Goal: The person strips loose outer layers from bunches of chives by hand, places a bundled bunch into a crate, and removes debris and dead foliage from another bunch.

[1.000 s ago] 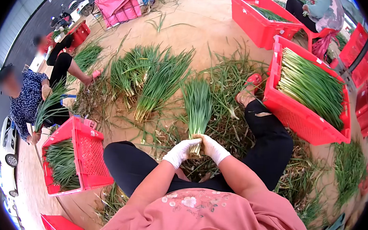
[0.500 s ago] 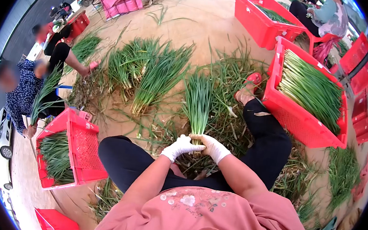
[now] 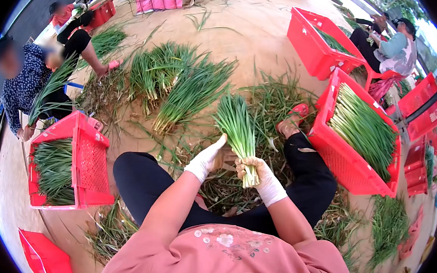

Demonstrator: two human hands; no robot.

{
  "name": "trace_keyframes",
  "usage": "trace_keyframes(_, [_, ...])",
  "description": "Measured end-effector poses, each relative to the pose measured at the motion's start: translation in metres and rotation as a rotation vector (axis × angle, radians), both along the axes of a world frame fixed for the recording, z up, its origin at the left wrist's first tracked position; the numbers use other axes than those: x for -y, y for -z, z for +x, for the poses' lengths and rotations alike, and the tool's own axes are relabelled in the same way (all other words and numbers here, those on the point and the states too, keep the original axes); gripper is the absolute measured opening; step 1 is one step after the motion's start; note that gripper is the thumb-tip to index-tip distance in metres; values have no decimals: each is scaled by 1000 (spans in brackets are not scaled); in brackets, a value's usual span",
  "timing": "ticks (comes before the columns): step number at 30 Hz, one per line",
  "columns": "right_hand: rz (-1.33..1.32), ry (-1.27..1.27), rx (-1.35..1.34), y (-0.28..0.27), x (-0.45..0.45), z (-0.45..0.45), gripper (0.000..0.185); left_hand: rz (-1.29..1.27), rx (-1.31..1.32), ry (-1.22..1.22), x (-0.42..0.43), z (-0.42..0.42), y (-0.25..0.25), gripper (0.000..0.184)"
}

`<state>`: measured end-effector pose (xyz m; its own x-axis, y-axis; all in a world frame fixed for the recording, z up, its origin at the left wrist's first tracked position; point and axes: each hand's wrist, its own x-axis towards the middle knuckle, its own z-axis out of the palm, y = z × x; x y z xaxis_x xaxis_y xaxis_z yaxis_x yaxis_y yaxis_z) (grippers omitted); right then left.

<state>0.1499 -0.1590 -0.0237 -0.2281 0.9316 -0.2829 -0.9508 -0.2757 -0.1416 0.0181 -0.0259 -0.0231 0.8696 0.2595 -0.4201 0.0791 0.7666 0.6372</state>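
Note:
A bunch of green onions point(image 3: 236, 122) stands tilted in front of me, its leaves pointing away and its pale root ends toward me. My right hand point(image 3: 257, 173), in a whitish glove, is wrapped round the pale stalks near their lower ends. Just left of the bunch is my left hand point(image 3: 207, 157), also gloved, fingers stretched out and holding nothing; whether its fingertips brush the leaves I cannot tell. Beyond lie loose green onions point(image 3: 188, 93) on the ground. Trimmed leaves and husks point(image 3: 277, 110) are strewn between and around my legs.
A red crate point(image 3: 352, 170) filled with green onions stands close on my right, another red crate point(image 3: 319, 60) behind it. On my left is a red crate point(image 3: 90, 170) of greens. Co-workers sit at left point(image 3: 23, 77) and far right point(image 3: 397, 50).
My left hand has let go of the bunch and moved left, opening. The right hand has kept hold, with the bunch now lifted and tilted so its root ends point right. The view has shifted slightly.

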Motion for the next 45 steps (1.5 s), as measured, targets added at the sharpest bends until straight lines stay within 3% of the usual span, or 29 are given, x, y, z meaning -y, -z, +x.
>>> trace_keyframes(1, [52, -25, -31, -15, 4, -4, 55, 2, 9, -6, -6, 10, -3, 81])
trace_keyframes(3, [138, -106, -73, -38, 12, -15, 61, -118, 364, -156, -14, 25, -9, 85])
trace_keyframes(6, [184, -206, -94, -51, 14, -15, 66, -138, 560, -263, -23, 31, -62, 87])
trace_keyframes(7, [175, -219, -49, -54, 12, -13, 67, -215, 579, -308, -33, 33, -69, 76])
trace_keyframes(9, [157, -228, 69, -58, 6, -6, 56, -36, 507, -395, -58, 31, -84, 57])
trace_keyframes(12, [166, -227, 537, -93, -8, -1, 52, 86, 477, -426, -75, 23, -120, 38])
trace_keyframes(16, [244, 31, 836, -110, -7, 6, 72, 211, 477, -614, -99, 3, -137, 27])
trace_keyframes(19, [158, 369, 1205, -113, 0, 0, 56, 224, 520, -801, -118, -13, -126, 28])
trace_keyframes(20, [128, 469, 1227, -110, 1, -3, 44, 261, 526, -865, -123, -19, -117, 28])
trace_keyframes(21, [124, 466, 1230, -106, 1, -5, 44, 244, 525, -901, -123, -24, -115, 28])
trace_keyframes(23, [261, 604, 1880, -99, 0, -10, 31, 269, 542, -971, -121, -32, -111, 28])
trace_keyframes(25, [317, 718, 2163, -109, -13, -17, 25, 257, 579, -1022, -120, -38, -110, 27])
trace_keyframes(27, [62, 591, 1889, -108, -25, -25, 25, 214, 602, -1024, -122, -44, -110, 26])
trace_keyframes(31, [5, 636, 1799, -102, -41, -25, 30, 172, 691, -1030, -122, -50, -109, 23])
trace_keyframes(33, [-53, 719, 1504, -106, -48, -32, 37, 146, 728, -1025, -124, -51, -106, 26])
trace_keyframes(34, [-66, 602, 1281, -106, -51, -31, 40, 192, 742, -990, -123, -52, -105, 26])
trace_keyframes(38, [-58, 507, 1169, -101, -53, -25, 37, 239, 766, -904, -124, -52, -99, 29])
trace_keyframes(43, [-57, 607, 1058, -74, -55, -14, 37, 204, 739, -870, -111, -40, -105, 30])
trace_keyframes(45, [-169, 496, 985, -67, -51, -4, 35, 212, 753, -846, -108, -36, -107, 29])
